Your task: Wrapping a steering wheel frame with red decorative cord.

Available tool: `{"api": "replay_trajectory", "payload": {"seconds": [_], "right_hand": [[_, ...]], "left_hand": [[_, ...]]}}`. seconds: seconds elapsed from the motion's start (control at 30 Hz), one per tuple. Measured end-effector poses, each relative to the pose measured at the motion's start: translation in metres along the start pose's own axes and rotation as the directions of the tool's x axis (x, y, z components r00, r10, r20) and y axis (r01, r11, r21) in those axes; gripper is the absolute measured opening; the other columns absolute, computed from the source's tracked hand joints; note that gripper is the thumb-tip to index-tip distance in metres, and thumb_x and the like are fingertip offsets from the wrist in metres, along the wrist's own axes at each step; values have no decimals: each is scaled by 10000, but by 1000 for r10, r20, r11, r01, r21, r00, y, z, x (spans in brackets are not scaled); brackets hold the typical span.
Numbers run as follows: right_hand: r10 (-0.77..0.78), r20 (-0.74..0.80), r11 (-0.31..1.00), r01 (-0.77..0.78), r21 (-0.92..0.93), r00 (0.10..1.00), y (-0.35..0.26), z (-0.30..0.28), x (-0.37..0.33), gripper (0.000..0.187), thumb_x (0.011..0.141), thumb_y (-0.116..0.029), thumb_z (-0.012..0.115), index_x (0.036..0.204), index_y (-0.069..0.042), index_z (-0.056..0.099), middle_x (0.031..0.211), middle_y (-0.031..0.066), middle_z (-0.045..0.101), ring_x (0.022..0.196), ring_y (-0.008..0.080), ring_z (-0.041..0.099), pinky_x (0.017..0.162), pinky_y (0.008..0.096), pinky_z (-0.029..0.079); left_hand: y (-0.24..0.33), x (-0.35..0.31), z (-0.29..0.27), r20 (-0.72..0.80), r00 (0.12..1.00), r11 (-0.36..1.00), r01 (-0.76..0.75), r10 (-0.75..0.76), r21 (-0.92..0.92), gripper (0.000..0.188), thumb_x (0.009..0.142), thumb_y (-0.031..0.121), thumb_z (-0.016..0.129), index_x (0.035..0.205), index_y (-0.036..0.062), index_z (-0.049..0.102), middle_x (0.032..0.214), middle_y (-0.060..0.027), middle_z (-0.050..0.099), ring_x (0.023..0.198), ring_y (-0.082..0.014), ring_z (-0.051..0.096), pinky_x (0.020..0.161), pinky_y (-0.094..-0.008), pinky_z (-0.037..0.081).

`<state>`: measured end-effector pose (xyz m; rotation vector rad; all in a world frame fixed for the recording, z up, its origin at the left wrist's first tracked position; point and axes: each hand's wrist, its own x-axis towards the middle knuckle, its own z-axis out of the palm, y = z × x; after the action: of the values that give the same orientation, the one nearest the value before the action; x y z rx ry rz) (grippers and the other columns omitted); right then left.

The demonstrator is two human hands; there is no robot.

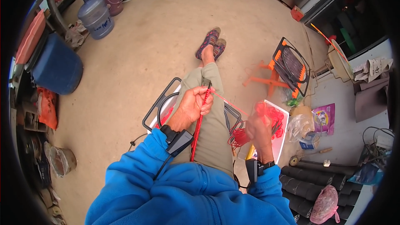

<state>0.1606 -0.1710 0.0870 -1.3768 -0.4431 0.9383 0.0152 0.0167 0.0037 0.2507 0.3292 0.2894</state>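
My left hand [192,106] is closed around a red braided cord [199,128] above my knees. The cord runs down over my lap toward my waist, and its upper end meets a dark piece [206,83] just above my fingers. From there a thin red string [230,103] stretches tight to my right hand [259,132], which is closed on it and blurred by motion. Loose red strands [239,137] hang beside the right hand. Under and behind that hand stands a white tray [284,126] holding tangled red netting or cord [271,114] and a yellow item [251,151].
A black-framed seat [151,114] and a second tray with red material are by my left leg. An orange-legged folding stool [289,66] stands ahead right. A blue barrel [57,64] and water jug [96,18] are left; black rolls [306,187] lie right.
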Motion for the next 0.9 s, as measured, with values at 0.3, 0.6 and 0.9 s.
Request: {"api": "replay_trajectory", "payload": {"seconds": [0.3, 0.6, 0.9], "right_hand": [[268, 56, 955, -257, -149, 962, 50, -27, 56, 153, 832, -161, 635, 805, -63, 522, 548, -14, 413, 424, 92, 366, 400, 254, 299], [-310, 374, 293, 462, -837, 874, -21, 52, 108, 601, 738, -103, 639, 1305, -65, 441, 929, 249, 642, 853, 384, 635, 692, 425, 483], [-468, 667, 84, 780, -620, 580, 4, 76, 130, 609, 696, -36, 647, 1269, -32, 441, 1131, 166, 560, 931, 342, 554, 781, 428, 449]], "left_hand": [[4, -4, 0, -104, 993, 997, -43, 49, 64, 230, 913, 199, 407, 880, 36, 565, 649, -79, 531, 497, -179, 466, 426, -305, 335], [42, -13, 43, -232, 770, 668, -313, 595, 676, 251, 881, 133, 590, 1082, -15, 584, 985, -69, 611, 891, -141, 571, 757, -293, 474], [47, 5, 13, -52, 786, 486, -327, 616, 811, 127, 844, 63, 617, 947, -10, 618, 702, -30, 611, 574, -93, 549, 515, -228, 436]]}}
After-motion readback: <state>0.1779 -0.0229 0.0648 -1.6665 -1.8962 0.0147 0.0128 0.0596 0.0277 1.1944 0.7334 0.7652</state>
